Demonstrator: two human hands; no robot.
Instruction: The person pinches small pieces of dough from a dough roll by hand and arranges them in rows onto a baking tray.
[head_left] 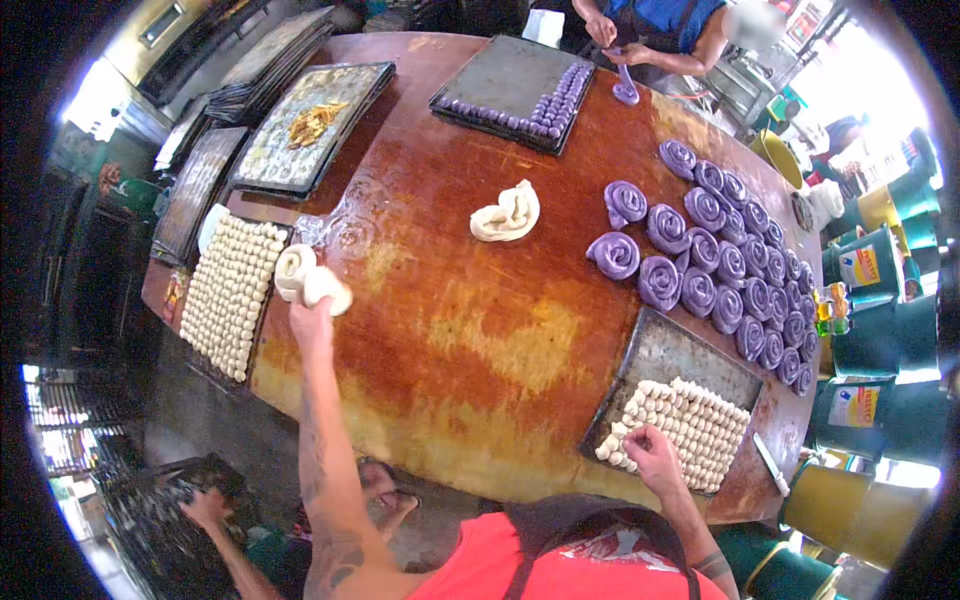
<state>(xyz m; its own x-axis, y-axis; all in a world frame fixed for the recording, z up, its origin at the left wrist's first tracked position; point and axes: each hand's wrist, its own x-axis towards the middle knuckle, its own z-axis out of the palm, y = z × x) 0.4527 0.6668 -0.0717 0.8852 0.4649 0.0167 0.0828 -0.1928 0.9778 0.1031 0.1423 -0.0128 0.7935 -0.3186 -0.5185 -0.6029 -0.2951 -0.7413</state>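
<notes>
Right hand [650, 452] pinching a pale dough piece [630, 437]; left hand [312, 318] gripping a cream coil [310, 280].

Worn brown table [470, 330]: metal trays [670, 355], purple dough coils [700, 250], pale dough coil [507, 213], maybe knife [771, 464].

The worktop [470, 330] is glossy reddish brown with worn yellowish patches. Spiral-coiled dough rolls [715, 262] on it are purple; the folded dough [507, 213] mid-table is cream. Pale cream dough pieces [232, 290] fill a dark tray, others [680, 420] a grey tray [670, 352]. Buckets [870, 268] are dark green with yellow labels.
</notes>
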